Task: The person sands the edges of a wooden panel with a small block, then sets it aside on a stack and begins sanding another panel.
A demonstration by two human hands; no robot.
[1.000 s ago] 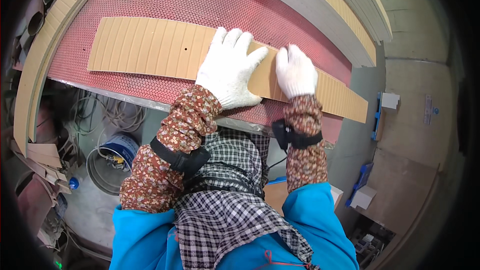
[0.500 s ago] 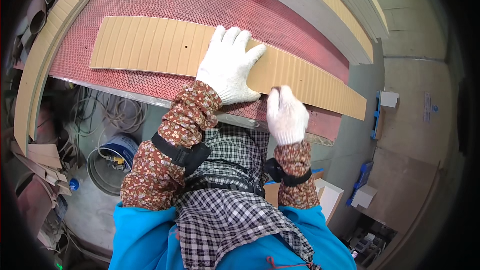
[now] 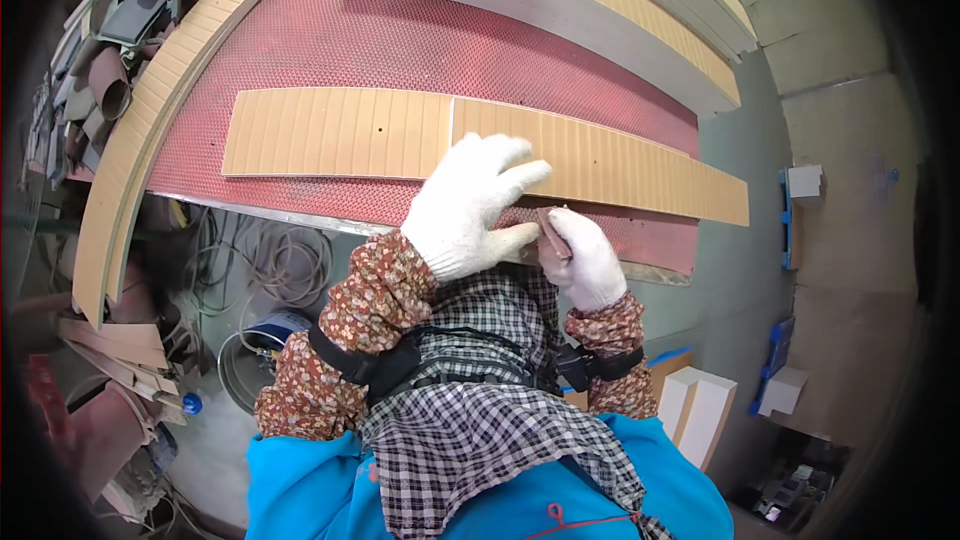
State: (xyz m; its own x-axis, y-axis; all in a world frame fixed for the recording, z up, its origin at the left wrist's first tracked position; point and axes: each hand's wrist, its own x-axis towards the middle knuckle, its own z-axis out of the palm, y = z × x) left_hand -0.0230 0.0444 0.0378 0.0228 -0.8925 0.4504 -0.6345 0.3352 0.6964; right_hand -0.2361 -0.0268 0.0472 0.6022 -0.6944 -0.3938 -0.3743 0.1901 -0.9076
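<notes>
Two tan grooved strips [image 3: 335,133] lie on a red mesh-textured table [image 3: 290,50], meeting at a pale seam near the middle. My left hand [image 3: 475,202], in a white knit glove, is over their near edge with its fingers apart; whether it touches the right-hand strip [image 3: 600,165] I cannot tell. In my right hand [image 3: 585,262], also gloved, is a small reddish-brown flat piece [image 3: 551,236], perhaps folded sandpaper. It is pinched between the fingers, just short of the strip's near edge and close to my left thumb.
Stacked long grooved boards [image 3: 560,15] stand along the table's far side. Another pair of long strips [image 3: 165,90] runs down the left. Below are coiled hoses [image 3: 285,265], a bucket [image 3: 240,370] and offcuts [image 3: 115,340]. White boxes [image 3: 700,405] stand at the lower right.
My left hand has slid back toward me off the strips, uncovering the seam. My right hand has moved slightly nearer, and the brown piece now shows in it. The view has shifted.
</notes>
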